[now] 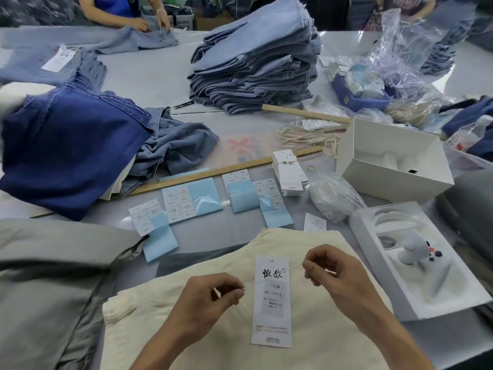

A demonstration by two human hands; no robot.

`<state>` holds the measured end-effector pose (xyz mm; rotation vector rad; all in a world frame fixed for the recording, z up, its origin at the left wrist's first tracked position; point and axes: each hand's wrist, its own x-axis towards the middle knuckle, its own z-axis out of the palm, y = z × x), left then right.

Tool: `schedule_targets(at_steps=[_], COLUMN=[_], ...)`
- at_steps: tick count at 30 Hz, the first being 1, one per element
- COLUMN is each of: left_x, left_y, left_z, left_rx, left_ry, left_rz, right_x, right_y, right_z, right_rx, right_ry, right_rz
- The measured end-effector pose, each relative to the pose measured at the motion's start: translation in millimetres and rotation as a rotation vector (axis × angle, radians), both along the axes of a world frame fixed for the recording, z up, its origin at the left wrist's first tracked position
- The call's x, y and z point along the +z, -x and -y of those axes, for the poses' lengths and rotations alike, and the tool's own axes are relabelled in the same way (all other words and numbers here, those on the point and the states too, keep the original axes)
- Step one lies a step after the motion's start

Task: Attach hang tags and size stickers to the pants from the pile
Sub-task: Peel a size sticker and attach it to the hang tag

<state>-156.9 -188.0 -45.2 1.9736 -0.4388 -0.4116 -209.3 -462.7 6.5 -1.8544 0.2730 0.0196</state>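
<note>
Cream pants (202,337) lie flat at the near edge of the table. A white hang tag (271,303) with black printed characters and an "L" size sticker rests on them. A thin white string (292,268) runs through the tag's top. My left hand (213,297) pinches one end of the string left of the tag. My right hand (328,268) pinches the other end, up and to the right. Blue-backed sticker sheets (202,198) lie beyond the pants, and a bundle of blank hang tags (289,172) stands further back.
Grey pants (48,276) lie at the left, dark blue pants (66,153) behind them. A tall denim stack (253,65) is mid-table. Two wooden rulers (213,173), loose strings (306,136), white boxes (392,161) and plastic bags crowd the right. Other people work at the far edge.
</note>
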Motion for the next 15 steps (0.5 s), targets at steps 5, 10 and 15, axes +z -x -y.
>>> schedule_targets(at_steps=[5,10,15], left_x=[-4,-6,0], left_y=[-4,-4,-3], left_z=[-1,3,18], left_rx=[0.027,0.01,-0.074], left_ry=[-0.018,-0.073,-0.077], left_rz=[0.014,0.173,0.385], right_x=[-5,-4,-10], right_y=[4,13,11], right_z=[17,27,-17], right_rx=[-0.044,0.051,0.149], right_ry=[0.039,0.343,0.703], right_rz=[0.015,-0.075,0.162])
